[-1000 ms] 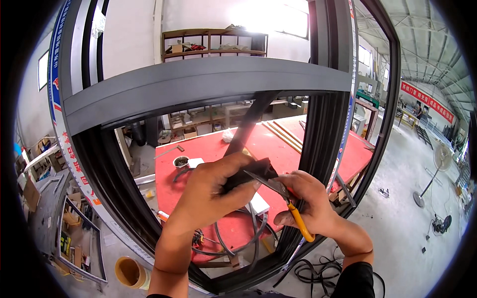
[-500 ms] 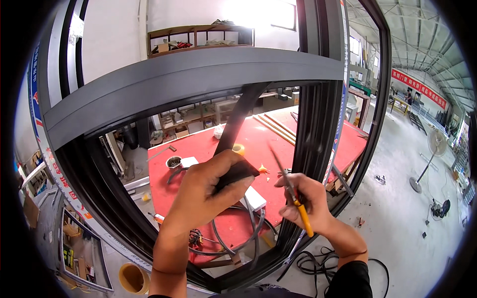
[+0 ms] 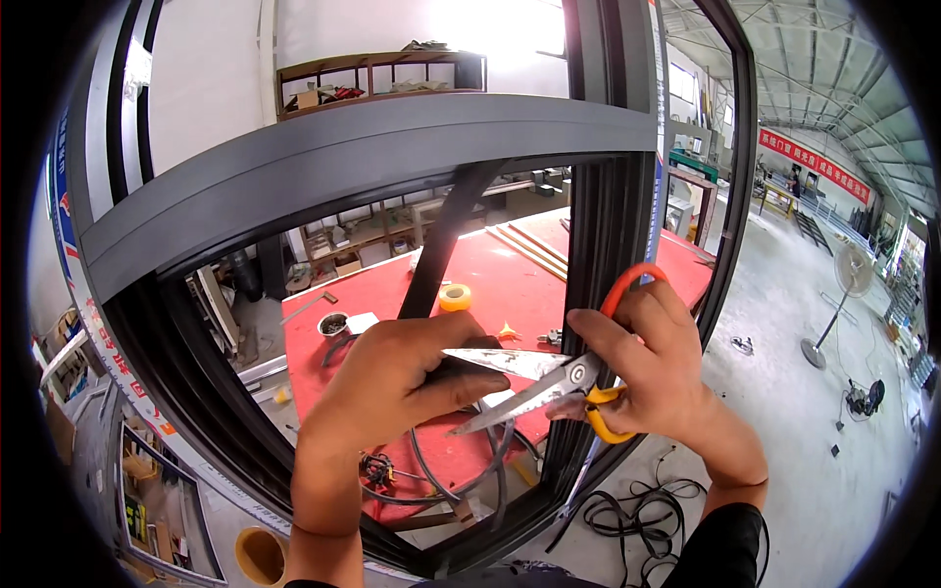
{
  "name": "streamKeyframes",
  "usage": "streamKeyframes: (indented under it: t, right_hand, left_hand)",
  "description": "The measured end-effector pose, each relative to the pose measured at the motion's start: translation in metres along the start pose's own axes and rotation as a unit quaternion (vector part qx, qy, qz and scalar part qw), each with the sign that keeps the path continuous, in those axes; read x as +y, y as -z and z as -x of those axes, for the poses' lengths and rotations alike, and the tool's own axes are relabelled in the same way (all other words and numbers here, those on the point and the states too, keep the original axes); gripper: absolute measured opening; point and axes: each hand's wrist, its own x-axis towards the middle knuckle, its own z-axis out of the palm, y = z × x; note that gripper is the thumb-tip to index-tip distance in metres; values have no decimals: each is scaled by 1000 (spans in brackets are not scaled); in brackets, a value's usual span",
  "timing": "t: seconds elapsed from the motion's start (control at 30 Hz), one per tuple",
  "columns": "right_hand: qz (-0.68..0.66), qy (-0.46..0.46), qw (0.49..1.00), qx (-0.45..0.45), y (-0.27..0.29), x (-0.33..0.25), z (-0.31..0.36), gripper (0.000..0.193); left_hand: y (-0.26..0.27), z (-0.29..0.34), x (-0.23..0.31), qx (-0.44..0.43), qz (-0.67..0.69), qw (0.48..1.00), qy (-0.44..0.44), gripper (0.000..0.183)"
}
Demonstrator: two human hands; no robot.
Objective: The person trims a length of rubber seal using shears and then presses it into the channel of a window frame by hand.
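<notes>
Scissors [image 3: 578, 373] swung leftward, roughly level, blades [image 3: 512, 363] spread, black strip [image 3: 445, 245] slanting up-right

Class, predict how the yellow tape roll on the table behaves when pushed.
Lying flat, the yellow tape roll would probably slide rather than tip. Its ring shape suggests it's light; stood on its round edge, it might roll.

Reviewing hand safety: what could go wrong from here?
The open scissors in the right hand seem to straddle the thumb of the left hand, so closing them might nick it; depth is hard to judge. The left hand also covers part of the black strip, so a cut could come out crooked.
</notes>
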Motion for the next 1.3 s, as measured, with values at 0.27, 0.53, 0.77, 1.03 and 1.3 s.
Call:
streamKeyframes:
  t: [0.27, 0.53, 0.77, 1.03, 1.3]
  right_hand:
    - [32, -7, 999, -37, 21, 4, -15, 57]
    - [31, 33, 996, -75, 14, 11, -28, 55]
    - [24, 104, 991, -84, -3, 25, -48, 53]
    - [27, 138, 986, -90, -22, 30, -54, 38]
    - [12, 139, 989, -48, -29, 26, -56, 39]
  left_hand:
    - [11, -16, 4, -114, -21, 992, -53, 27]
    - [20, -13, -26, -107, 178, 978, -11, 47]
    - [38, -15, -23, -120, 181, 976, 33, 53]
    - [45, -12, -29, -86, 193, 977, 7, 49]
    - [45, -8, -33, -53, 252, 966, 30, 41]
